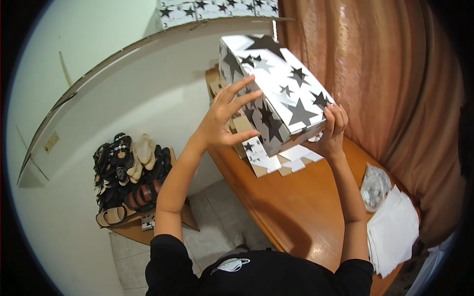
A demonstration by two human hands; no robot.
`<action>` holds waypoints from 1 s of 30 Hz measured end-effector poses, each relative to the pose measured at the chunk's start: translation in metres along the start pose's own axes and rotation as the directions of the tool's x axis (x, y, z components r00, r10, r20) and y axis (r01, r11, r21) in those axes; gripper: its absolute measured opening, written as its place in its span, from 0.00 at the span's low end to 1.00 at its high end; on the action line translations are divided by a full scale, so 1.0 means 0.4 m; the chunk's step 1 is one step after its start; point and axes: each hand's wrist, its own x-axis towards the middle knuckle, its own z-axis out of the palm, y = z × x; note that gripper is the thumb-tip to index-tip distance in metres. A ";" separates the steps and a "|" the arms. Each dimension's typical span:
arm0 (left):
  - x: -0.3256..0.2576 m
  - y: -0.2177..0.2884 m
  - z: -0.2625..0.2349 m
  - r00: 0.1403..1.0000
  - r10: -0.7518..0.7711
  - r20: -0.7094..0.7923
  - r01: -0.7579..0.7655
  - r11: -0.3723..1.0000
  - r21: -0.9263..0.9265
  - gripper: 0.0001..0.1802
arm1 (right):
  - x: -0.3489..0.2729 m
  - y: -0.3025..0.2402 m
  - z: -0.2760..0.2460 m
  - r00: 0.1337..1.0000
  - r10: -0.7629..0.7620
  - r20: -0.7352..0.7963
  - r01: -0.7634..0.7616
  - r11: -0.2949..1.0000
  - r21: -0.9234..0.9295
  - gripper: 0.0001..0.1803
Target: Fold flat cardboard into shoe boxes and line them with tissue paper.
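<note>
A white shoebox (296,93) printed with black and grey stars is tilted above the far part of a wooden table. My right hand (332,130) grips its near right corner, thumb hidden beneath or behind it. Against the box's left side, my left hand (229,116) has its fingers spread, the upper fingertips reaching the top edge. Flat folded cardboard pieces (264,160), white with stars and brown inside, lie under the box on the table.
The wooden table (321,197) carries a stack of white paper sheets (393,232) and a clear plastic bag (375,185) on its right. Many shoes (133,163) cover a low stand at left. Star-printed boxes (217,10) sit on a high shelf. A brown curtain (390,98) hangs on the right.
</note>
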 end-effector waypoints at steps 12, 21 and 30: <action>0.011 -0.283 -0.285 0.979 0.042 -0.202 0.064 0.870 0.490 0.45 | 0.475 -0.034 0.489 0.932 -0.058 -0.358 0.065 0.998 0.009 0.53; 0.011 -0.545 -0.503 0.972 -0.085 -0.219 0.224 0.614 0.757 0.40 | 0.858 -0.046 0.759 0.842 -0.114 -0.527 0.113 0.993 -0.034 0.52; 0.043 -0.726 -0.606 0.935 -0.033 -0.353 0.303 0.592 0.747 0.36 | 1.078 -0.032 0.965 0.981 0.146 -0.131 -0.165 0.975 -0.146 0.57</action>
